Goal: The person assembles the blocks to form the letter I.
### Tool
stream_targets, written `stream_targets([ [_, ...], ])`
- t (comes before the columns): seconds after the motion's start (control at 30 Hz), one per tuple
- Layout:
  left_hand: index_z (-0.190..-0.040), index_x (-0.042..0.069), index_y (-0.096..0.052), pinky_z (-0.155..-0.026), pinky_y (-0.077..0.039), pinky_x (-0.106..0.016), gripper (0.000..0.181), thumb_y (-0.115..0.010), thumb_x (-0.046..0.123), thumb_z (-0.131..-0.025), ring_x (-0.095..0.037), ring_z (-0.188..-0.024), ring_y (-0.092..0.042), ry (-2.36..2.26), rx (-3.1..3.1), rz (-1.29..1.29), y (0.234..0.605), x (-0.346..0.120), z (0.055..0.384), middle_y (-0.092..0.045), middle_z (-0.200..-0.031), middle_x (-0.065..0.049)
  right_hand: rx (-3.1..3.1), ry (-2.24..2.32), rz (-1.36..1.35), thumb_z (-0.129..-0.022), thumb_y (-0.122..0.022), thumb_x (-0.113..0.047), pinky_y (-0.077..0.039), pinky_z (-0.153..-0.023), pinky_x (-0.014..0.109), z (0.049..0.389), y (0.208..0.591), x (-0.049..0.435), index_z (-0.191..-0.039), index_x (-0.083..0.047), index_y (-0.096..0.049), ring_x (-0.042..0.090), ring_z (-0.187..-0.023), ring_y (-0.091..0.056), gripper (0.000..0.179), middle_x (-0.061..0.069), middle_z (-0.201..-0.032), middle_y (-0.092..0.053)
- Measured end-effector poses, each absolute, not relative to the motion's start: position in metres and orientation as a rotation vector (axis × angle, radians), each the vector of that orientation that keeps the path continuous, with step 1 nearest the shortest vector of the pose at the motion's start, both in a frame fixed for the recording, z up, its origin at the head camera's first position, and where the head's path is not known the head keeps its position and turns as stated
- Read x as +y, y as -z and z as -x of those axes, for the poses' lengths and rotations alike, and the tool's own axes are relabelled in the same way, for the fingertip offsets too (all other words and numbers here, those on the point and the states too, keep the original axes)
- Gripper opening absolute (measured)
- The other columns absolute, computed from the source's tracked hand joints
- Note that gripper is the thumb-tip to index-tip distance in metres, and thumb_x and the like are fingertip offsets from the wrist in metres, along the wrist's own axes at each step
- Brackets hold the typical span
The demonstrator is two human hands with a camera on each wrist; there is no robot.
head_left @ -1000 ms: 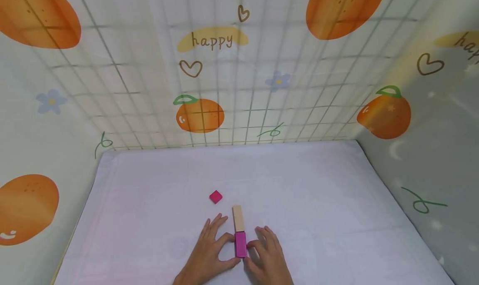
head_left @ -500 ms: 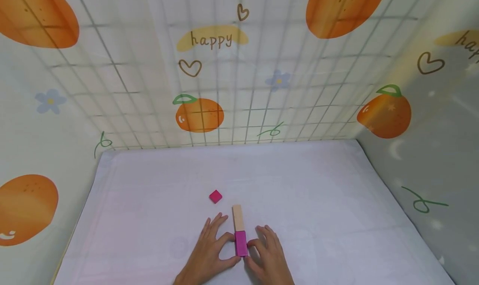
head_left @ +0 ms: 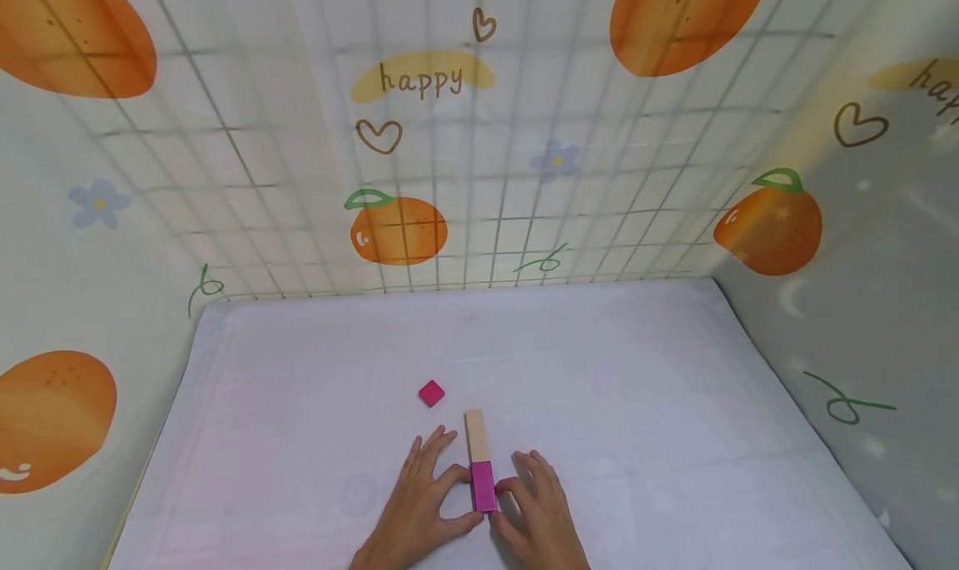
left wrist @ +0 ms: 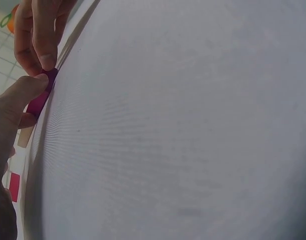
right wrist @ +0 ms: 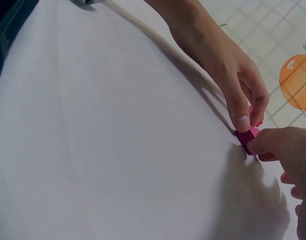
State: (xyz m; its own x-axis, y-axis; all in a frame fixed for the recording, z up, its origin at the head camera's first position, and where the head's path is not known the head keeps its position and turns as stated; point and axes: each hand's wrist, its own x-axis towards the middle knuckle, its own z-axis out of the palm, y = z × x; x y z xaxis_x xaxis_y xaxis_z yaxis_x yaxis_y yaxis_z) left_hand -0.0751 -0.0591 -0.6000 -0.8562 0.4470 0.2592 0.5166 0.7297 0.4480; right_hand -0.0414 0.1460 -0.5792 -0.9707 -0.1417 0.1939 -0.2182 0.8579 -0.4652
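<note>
— One purple block (head_left: pixel 484 488), where?
— End to end with a wooden block (head_left: pixel 476 437); our half-curled left hand (head_left: pixel 415 508) and right hand (head_left: pixel 541 512) pinch it; we guess light, stiff, best held by its sides

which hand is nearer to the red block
Left: the left hand is on the near side of the red block, not touching it; the right hand is farther off, toward the person and to the right.
</note>
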Motion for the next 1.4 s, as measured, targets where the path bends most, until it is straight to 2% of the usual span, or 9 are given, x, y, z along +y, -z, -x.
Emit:
stream_targets([
  [0.3, -0.104, 0.029, -0.067, -0.12, -0.02, -0.059, 0.038, -0.076, 0.058, -0.082, -0.028, -0.152, -0.023, 0.806, -2.778, 0.793, 0.601, -0.058, 0.076, -0.039, -0.157, -0.009, -2.882, -0.741, -0.301, -0.079, -0.084, -0.026, -0.035, -0.107, 0.068, 0.041, 0.579, 0.148, -0.099, -0.021, -0.069, 0.042, -0.137, -0.04, 0.025, 0.013, -0.14, -0.052],
  [0.5, -0.107, 0.029, -0.068, -0.119, -0.02, -0.061, 0.044, -0.074, 0.064, -0.081, -0.028, -0.152, -0.023, 0.801, -2.786, 0.786, 0.6, -0.061, 0.079, -0.039, -0.157, -0.009, -2.899, -0.694, -0.316, -0.076, -0.085, -0.039, -0.035, -0.107, 0.069, 0.042, 0.574, 0.149, -0.108, -0.022, -0.066, 0.041, -0.138, -0.038, 0.04, 0.012, -0.141, -0.05],
  [0.67, -0.109, 0.027, -0.068, -0.119, -0.019, -0.062, 0.045, -0.078, 0.06, -0.08, -0.027, -0.151, -0.023, 0.833, -2.758, 0.773, 0.597, -0.068, 0.086, -0.04, -0.156, -0.01, -2.853, -0.665, -0.342, -0.076, -0.086, -0.039, -0.036, -0.105, 0.07, 0.049, 0.567, 0.153, -0.113, -0.021, -0.064, 0.04, -0.137, -0.04, 0.047, 0.013, -0.141, -0.051],
  [1.03, -0.126, 0.025, -0.065, -0.117, -0.024, -0.063, 0.053, -0.08, 0.051, -0.081, -0.029, -0.149, -0.028, 0.773, -2.662, 0.71, 0.581, -0.088, 0.116, -0.042, -0.154, -0.013, -2.695, -0.732, -0.465, -0.076, -0.088, -0.028, -0.035, -0.109, 0.066, 0.083, 0.557, 0.167, -0.125, -0.015, -0.063, 0.041, -0.138, -0.039, 0.056, 0.019, -0.14, -0.052],
  [1.23, -0.13, 0.019, -0.064, -0.119, -0.021, -0.061, 0.052, -0.08, 0.038, -0.084, -0.032, -0.15, -0.026, 0.752, -2.689, 0.614, 0.576, -0.098, 0.141, -0.041, -0.155, -0.015, -2.636, -0.753, -0.543, -0.078, -0.086, -0.023, -0.031, -0.11, 0.067, 0.102, 0.553, 0.169, -0.128, -0.012, -0.064, 0.043, -0.138, -0.04, 0.055, 0.022, -0.14, -0.052],
  [1.4, -0.131, 0.017, -0.061, -0.121, -0.015, -0.059, 0.05, -0.078, 0.034, -0.087, -0.032, -0.15, -0.023, 0.754, -2.772, 0.449, 0.576, -0.102, 0.156, -0.037, -0.155, -0.016, -2.656, -0.781, -0.546, -0.08, -0.085, -0.024, -0.03, -0.112, 0.065, 0.113, 0.552, 0.164, -0.128, -0.012, -0.064, 0.041, -0.14, -0.038, 0.054, 0.02, -0.144, -0.05],
])
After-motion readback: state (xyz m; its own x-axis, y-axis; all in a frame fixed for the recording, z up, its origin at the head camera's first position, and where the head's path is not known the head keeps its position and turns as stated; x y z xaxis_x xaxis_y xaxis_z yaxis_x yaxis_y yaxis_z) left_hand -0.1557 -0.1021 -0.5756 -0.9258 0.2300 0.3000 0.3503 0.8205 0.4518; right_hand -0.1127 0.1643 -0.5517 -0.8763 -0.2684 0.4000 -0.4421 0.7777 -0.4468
